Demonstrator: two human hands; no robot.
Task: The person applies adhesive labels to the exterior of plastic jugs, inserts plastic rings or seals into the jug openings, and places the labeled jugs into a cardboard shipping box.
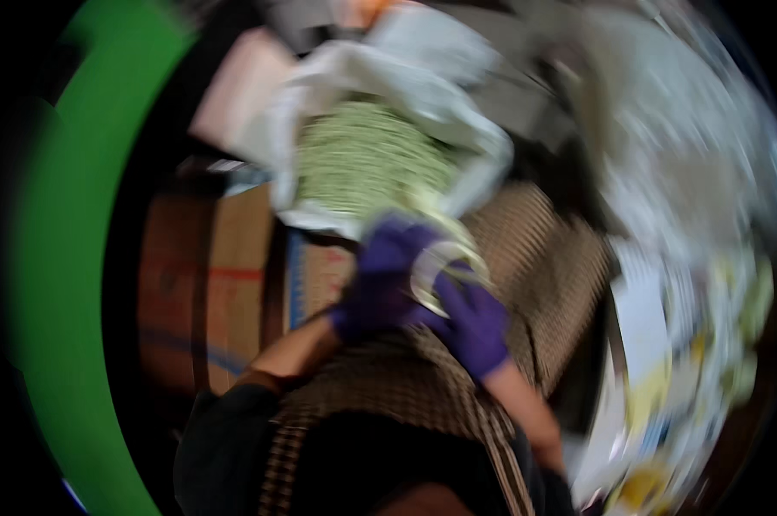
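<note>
Both my hands wear purple gloves and meet low in front of me, blurred by motion. Between them is a pale, ring-shaped thing with a whitish rim and a yellow-green side; blur hides its exact kind. My left hand is closed against its left side. From the right, my right hand grips it, fingers bent over the near edge. Just beyond my hands stands an open white sack, its mouth folded outward. A heap of light green, small pieces fills it, too smeared to name.
Brown cardboard boxes stand to the left, beside a bright green surface. Brown checked cloth covers my lap. At the right lie clear plastic bags and white and yellow packages. A pinkish box stands behind the sack's left.
</note>
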